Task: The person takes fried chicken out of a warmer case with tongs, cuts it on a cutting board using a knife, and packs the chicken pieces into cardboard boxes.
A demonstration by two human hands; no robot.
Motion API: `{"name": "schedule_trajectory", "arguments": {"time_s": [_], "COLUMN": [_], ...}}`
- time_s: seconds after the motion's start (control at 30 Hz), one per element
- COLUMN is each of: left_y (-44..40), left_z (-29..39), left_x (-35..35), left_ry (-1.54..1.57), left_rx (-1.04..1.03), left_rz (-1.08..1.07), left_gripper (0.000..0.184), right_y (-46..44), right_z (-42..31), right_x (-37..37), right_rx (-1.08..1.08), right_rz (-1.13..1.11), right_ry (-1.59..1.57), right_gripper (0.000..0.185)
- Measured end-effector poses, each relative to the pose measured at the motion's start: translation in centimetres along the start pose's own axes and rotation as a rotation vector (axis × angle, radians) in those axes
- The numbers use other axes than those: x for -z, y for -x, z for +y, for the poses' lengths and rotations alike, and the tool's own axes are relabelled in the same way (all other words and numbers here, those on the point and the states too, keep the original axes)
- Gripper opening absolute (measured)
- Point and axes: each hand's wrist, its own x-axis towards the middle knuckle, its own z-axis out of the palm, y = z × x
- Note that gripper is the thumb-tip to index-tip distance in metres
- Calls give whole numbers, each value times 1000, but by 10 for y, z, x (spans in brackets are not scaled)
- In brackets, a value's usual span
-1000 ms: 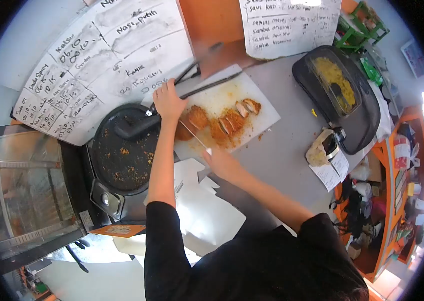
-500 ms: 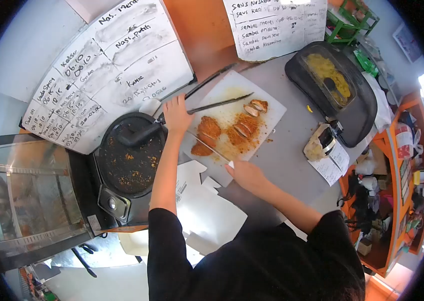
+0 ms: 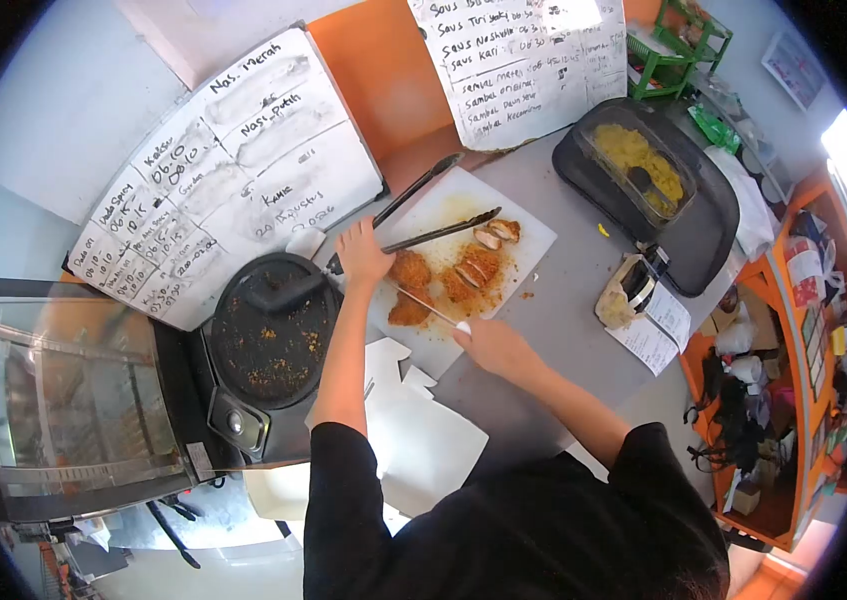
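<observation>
My left hand (image 3: 363,254) is closed round the handle end of black tongs (image 3: 443,231), whose arms spread apart over the white cutting board (image 3: 533,232). My right hand (image 3: 496,347) grips the white handle of a knife (image 3: 429,307). The thin blade points up and left, across a browned breaded cutlet (image 3: 408,309) on the board. Near the board's middle lies a cutlet cut into strips (image 3: 473,271). Two smaller slices (image 3: 499,233) sit at the far right corner, close to the tip of the tongs. Crumbs are scattered round the pieces.
A round black pan (image 3: 273,345) with crumbs is at the left, beside a glass display case (image 3: 83,390). White cardboard (image 3: 423,430) lies near my body. Yellow food (image 3: 638,160) in a container rests on a black tray (image 3: 708,240); receipts (image 3: 655,335) lie near it.
The view has shifted, moving the scene in the frame. The arms of the tongs now sit lower over the board, nearer the cut pieces. Both hands keep their holds.
</observation>
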Motion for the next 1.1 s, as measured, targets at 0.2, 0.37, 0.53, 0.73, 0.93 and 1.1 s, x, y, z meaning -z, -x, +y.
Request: {"name": "schedule_trajectory", "arguments": {"time_s": [0.2, 0.37, 0.53, 0.73, 0.93, 1.1], "left_y": [-10, 5, 6, 8, -10, -17], "left_z": [5, 19, 3, -7, 2, 11], "left_x": [7, 12, 0, 8, 19, 14], "left_ry": [146, -4, 108, 55, 63, 142], "left_rx": [168, 122, 97, 24, 70, 203], "left_rz": [-16, -47, 43, 91, 246, 333], "left_gripper": [70, 72, 72, 72, 71, 71], "right_y": [12, 14, 13, -10, -7, -19], "right_z": [-30, -19, -30, -14, -17, -5], "right_x": [28, -8, -26, -55, 9, 31], "right_rx": [-50, -31, -112, -128, 39, 125], "right_rz": [-198, -131, -129, -82, -105, -153], "right_ry": [-103, -113, -43, -23, -72, 12], "right_gripper": [49, 48, 45, 44, 45, 47]}}
